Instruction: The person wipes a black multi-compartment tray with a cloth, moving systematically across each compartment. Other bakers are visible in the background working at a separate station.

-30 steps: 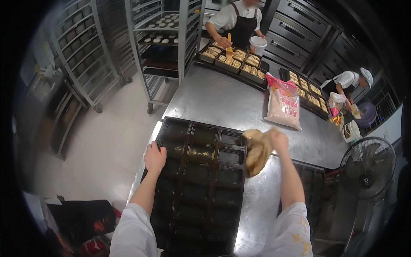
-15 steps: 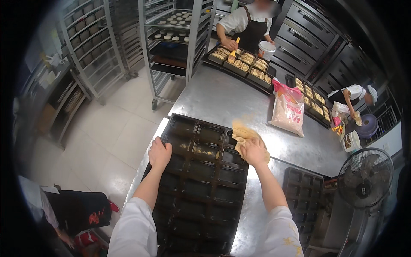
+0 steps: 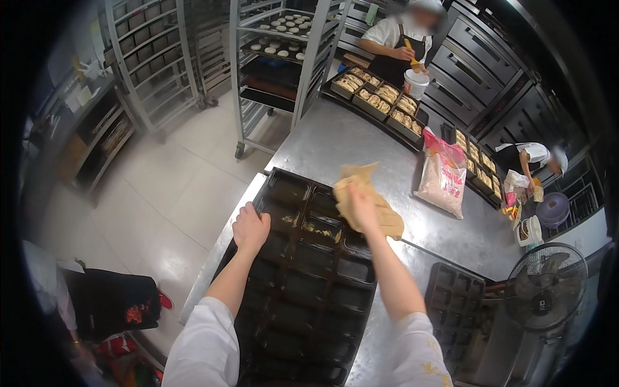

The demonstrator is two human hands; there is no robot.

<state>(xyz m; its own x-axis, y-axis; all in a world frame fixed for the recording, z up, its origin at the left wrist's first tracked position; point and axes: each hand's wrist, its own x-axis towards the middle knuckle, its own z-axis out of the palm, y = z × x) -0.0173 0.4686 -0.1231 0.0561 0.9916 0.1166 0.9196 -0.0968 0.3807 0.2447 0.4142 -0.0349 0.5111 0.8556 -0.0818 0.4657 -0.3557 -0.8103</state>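
A large dark baking tray with many rectangular moulds [image 3: 300, 286] lies on the metal table in front of me. My left hand [image 3: 251, 229] is closed around its left rim, towards the far end. Over the far right corner, my right hand [image 3: 362, 208] grips a crumpled tan cloth [image 3: 380, 216], which spreads past the tray's edge onto the table. The right fingers are slightly smeared by motion. Yellowish crumbs [image 3: 320, 230] lie in one mould near the far end, left of the cloth.
Beyond, a pink-and-clear bag [image 3: 443, 177] rests on the table [image 3: 367, 149]. Pans of shaped dough [image 3: 380, 103] stand near a co-worker [image 3: 396, 48] holding a brush and white tub. A rack [image 3: 267, 97] is at far left, a fan [image 3: 547, 287] at right, another mould tray [image 3: 451, 293] lower right.
My right hand has moved left and a little farther away, drawing the cloth over the tray's far right corner. My left hand stays at the rim. The co-worker's brush has lifted from the dough pans.
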